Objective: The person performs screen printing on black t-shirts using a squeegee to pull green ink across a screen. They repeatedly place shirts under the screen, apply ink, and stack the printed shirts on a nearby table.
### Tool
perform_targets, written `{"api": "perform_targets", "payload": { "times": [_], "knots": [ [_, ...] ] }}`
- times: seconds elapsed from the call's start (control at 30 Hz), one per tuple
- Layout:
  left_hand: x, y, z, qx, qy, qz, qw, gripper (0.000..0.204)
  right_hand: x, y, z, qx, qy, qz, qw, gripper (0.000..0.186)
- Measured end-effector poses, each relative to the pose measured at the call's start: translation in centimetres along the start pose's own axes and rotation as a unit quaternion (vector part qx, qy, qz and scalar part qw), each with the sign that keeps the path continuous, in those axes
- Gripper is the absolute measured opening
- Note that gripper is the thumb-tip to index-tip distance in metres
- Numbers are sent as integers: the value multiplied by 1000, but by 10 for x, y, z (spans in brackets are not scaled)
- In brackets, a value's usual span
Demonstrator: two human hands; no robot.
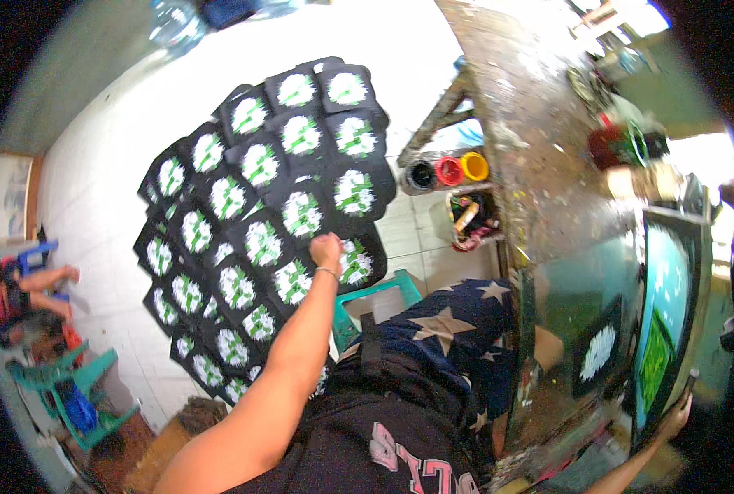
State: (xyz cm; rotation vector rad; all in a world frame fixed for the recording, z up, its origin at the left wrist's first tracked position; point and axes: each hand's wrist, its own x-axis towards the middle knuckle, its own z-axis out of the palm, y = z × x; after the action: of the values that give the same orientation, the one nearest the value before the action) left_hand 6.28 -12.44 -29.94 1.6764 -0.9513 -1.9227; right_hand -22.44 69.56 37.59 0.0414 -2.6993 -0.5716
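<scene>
**A:** We've got our left hand [326, 248] out over the floor [120, 165], fingers curled tight, pinching the edge of a black printed piece [352, 262] at the near end of the spread of black prints [260, 222]. They overlap in rows, probably so the wet green-and-white ink stays uncovered.

**B:** And our right hand [678, 409] rests on the screen frame's [667, 313] edge at the paint-caked worktop [531, 140], likely steadying it. Can't tell how those fingers sit.
</scene>
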Motion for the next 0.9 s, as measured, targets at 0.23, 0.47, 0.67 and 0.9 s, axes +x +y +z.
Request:
{"api": "perform_targets", "payload": {
  "times": [0.23, 0.47, 0.67, 0.9],
  "knots": [
    [-156, 173, 140, 83, -187, 417, 886, 12, -24, -104, -25, 32, 184, -91, 978, 50],
    [-464, 109, 271, 279, -756, 412, 424, 41, 5, -193, -109, 73, 14, 154, 985, 80],
    [-646, -49, 264, 189, -866, 462, 16, 65, 7, -188, -106, 109, 35, 153, 982, 80],
    [-626, -105, 298, 173, -766, 615, -64, 33, 28, -173, -107, 140, 84, 124, 979, 83]
  ]
}}
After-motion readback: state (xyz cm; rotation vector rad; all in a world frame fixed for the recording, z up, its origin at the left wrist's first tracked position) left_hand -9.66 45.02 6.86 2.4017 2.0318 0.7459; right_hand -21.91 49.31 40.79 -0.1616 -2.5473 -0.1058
